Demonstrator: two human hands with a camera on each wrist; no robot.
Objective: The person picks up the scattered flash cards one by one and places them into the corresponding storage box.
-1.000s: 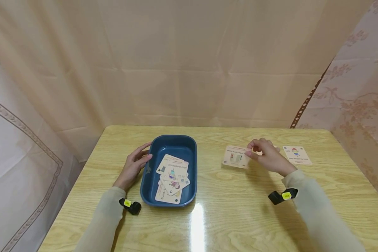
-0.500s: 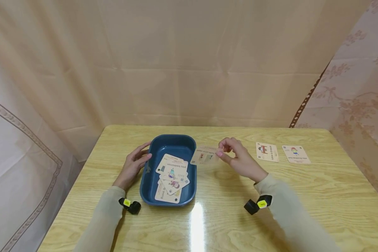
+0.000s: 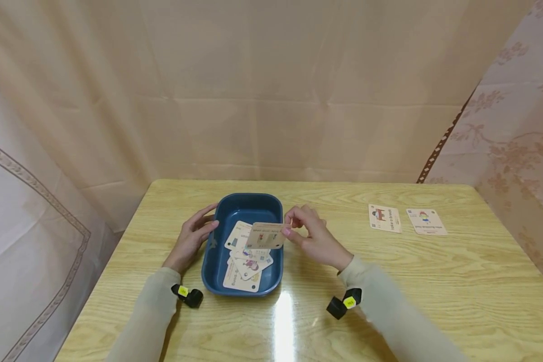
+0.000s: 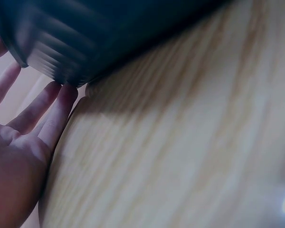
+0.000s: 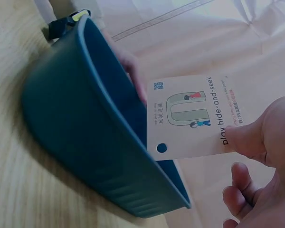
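My right hand (image 3: 314,235) pinches a flash card (image 3: 266,236) by its edge between thumb and fingers, over the right side of a blue plastic basin (image 3: 242,201). In the right wrist view the card (image 5: 190,114) reads "play hide-and-seek", with a punched hole in one corner. Several cards (image 3: 242,274) lie overlapping inside the basin, partly covered by the held card in the head view. My left hand (image 3: 192,239) rests against the basin's left side. In the left wrist view its fairly straight fingers (image 4: 38,107) touch the outer wall.
Two more cards lie at the table's right: a "take a break" card (image 3: 384,218) and another picture card (image 3: 426,221) beside it. The wooden table (image 3: 344,196) ends at a beige curtain (image 3: 271,100) along its back edge.
My right hand has carried the card leftward from the table's right part to above the basin, uncovering the "take a break" card. My left hand and the basin stay put.
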